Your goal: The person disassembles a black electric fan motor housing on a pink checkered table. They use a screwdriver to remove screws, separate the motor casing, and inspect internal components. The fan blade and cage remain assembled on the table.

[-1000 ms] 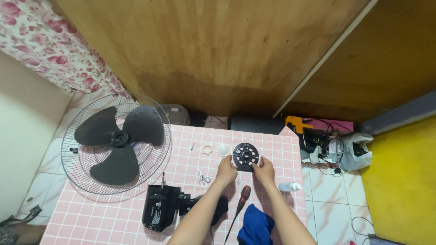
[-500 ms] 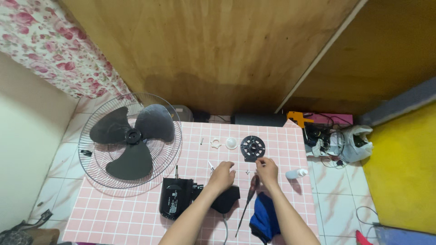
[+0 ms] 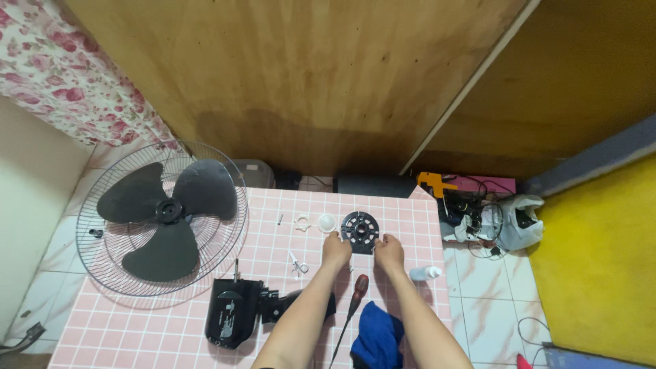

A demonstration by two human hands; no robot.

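A black round disc (image 3: 360,226) with holes lies on the pink checked mat (image 3: 171,331). My left hand (image 3: 336,249) pinches the disc's lower left edge. At the lower right edge, my right hand (image 3: 389,250) grips the same way. Just left of the disc sit a white cap (image 3: 326,222), a white ring (image 3: 302,221) and a small screw (image 3: 279,219). Between my forearms lies a screwdriver with a dark red handle (image 3: 359,285), and a blue cloth (image 3: 376,338) sits below it.
A wire fan guard (image 3: 89,268) with black blades (image 3: 167,210) lies at the left, partly on the mat. A black motor housing (image 3: 232,318) sits near my left forearm. Small scissors (image 3: 296,264), a little white bottle (image 3: 425,273), an orange tool (image 3: 434,183) and a plastic bag (image 3: 516,222) are around.
Half a second ago both hands were drawn back from the disc toward me. They have now reached forward and closed on its lower edge.
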